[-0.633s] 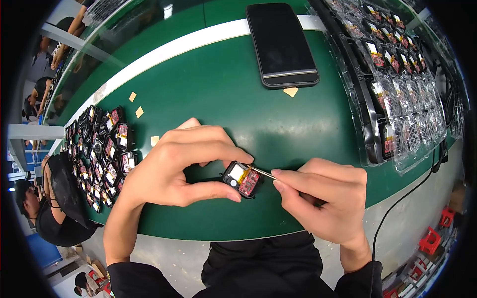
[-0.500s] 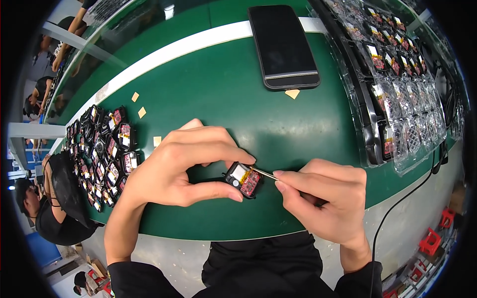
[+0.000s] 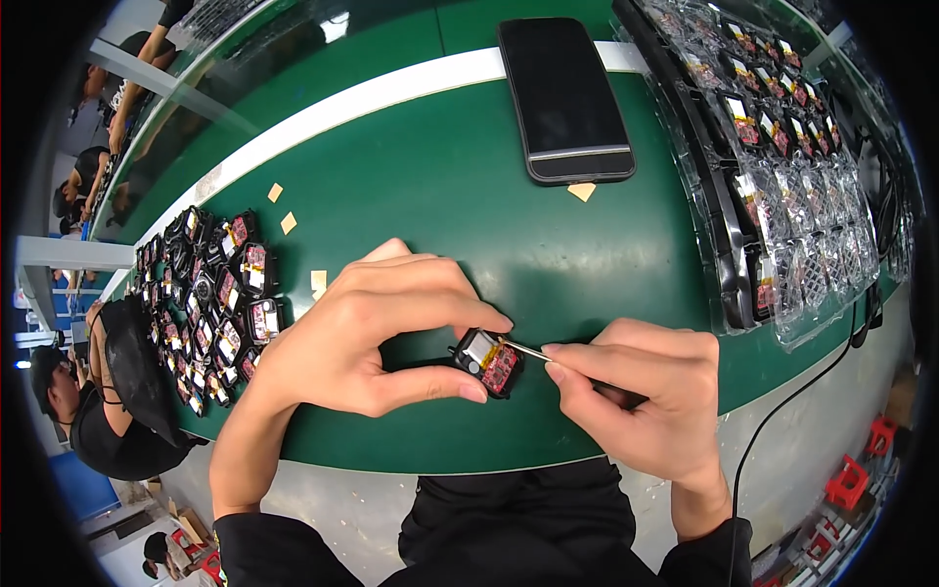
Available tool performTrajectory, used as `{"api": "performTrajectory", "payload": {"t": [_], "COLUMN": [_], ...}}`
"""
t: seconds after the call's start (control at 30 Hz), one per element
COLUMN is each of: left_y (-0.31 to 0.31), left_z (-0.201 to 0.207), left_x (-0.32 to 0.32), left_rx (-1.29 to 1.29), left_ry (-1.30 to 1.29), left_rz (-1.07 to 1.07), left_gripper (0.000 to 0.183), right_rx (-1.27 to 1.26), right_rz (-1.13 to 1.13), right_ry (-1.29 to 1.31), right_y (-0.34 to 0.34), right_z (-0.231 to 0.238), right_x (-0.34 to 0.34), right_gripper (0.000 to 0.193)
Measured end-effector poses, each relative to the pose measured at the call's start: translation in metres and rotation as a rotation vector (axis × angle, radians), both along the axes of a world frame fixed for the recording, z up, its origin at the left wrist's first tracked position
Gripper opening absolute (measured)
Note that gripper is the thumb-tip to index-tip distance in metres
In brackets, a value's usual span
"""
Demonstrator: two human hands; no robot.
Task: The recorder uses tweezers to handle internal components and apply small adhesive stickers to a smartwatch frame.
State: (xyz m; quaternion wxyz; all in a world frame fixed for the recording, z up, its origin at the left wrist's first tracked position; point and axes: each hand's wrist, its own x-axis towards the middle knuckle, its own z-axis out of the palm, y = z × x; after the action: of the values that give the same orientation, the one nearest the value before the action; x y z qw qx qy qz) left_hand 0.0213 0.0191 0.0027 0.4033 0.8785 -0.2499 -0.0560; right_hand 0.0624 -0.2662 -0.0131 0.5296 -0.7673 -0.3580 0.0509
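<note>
Between the thumb and forefinger of my left hand (image 3: 377,338) is a small black device housing (image 3: 489,363), its inside facing up. A red circuit board, a silvery-white block, yellow tape and a round pale part show within it. My right hand (image 3: 641,396) pinches a thin metal tool (image 3: 528,349), perhaps tweezers; its exact kind is hard to make out. The tool's tip touches or hovers at the upper right edge of the housing, near the yellow tape. Both hands are above the green table (image 3: 411,215), close to its front edge.
Many similar housings (image 3: 210,303) crowd the table's left side. Small tan paper pieces (image 3: 289,223) lie scattered nearby. A black phone (image 3: 567,103) rests at the back. Clear plastic trays (image 3: 807,215) with more housings stand at right. A black cable (image 3: 773,416) hangs at right; co-workers (image 3: 98,391) sit at far left.
The view has shifted slightly, so the table's things sit a little lower and to the right. Both hands keep their grip, and the tool tip stays at the housing's upper edge.
</note>
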Motion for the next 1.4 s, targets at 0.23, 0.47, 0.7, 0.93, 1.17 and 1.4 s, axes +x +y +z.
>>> {"api": "performTrajectory", "payload": {"t": [0.23, 0.47, 0.7, 0.93, 1.17, 1.4], "left_y": [-0.002, -0.002, -0.002, -0.017, -0.013, -0.035], "left_z": [0.001, 0.003, 0.008, 0.013, 0.006, 0.053], "left_x": [-0.001, 0.0, 0.001, -0.006, 0.001, 0.052], "left_rx": [0.033, 0.076, 0.057, 0.137, 0.072, -0.147], "left_ry": [-0.041, -0.077, -0.071, -0.192, -0.113, -0.236], "left_rz": [-0.006, -0.012, -0.015, 0.041, 0.149, 0.173], "left_gripper": [0.056, 0.052, 0.05, 0.05, 0.048, 0.048], "right_rx": [0.029, 0.047, 0.056, 0.174, 0.26, 0.287], "right_rz": [-0.005, -0.041, -0.047, -0.221, -0.271, -0.204], "right_ry": [-0.013, -0.021, -0.008, 0.049, 0.054, 0.082], "right_y": [0.002, 0.005, -0.004, -0.001, -0.005, -0.005], "right_z": [-0.001, -0.005, 0.007, 0.005, 0.0, -0.002], "right_x": [-0.002, -0.002, -0.001, -0.009, -0.007, -0.007], "right_gripper": [0.02, 0.022, 0.018, 0.016, 0.016, 0.014]}}
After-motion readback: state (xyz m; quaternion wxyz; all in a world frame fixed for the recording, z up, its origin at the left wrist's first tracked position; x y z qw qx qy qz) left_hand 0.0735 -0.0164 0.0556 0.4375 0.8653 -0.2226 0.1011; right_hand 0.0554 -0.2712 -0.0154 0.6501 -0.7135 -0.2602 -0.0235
